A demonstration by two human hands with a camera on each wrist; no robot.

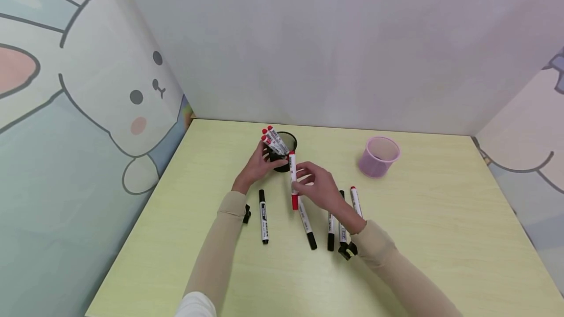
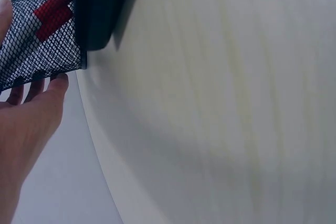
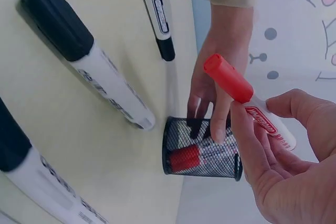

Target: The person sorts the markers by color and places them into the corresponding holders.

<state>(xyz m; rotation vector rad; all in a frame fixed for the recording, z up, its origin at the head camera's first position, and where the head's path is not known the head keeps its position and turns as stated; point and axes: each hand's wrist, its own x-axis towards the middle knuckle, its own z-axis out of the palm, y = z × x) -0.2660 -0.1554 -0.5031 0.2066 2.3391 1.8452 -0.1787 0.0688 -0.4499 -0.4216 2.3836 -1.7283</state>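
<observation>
The black mesh cup [image 1: 280,164] stands near the back of the table with several red-ended white markers [image 1: 275,142] leaning in it. My left hand [image 1: 257,166] grips the cup's side, fingers around the mesh [image 2: 39,38]. Between the thumb and fingers of my right hand [image 1: 320,187] is a red-capped white marker [image 1: 293,175], held roughly upright just in front of the cup. In the right wrist view the held marker [image 3: 262,116] is tilted, red cap towards the upper left, and red caps [image 3: 185,158] show through the mesh.
A pink cup [image 1: 380,156] stands at the back right. Black-capped markers [image 1: 264,216] [image 1: 307,223] [image 1: 331,231] lie on the table in front of the hands, and another red-ended marker [image 1: 356,201] lies by my right forearm. Walls border the back and sides.
</observation>
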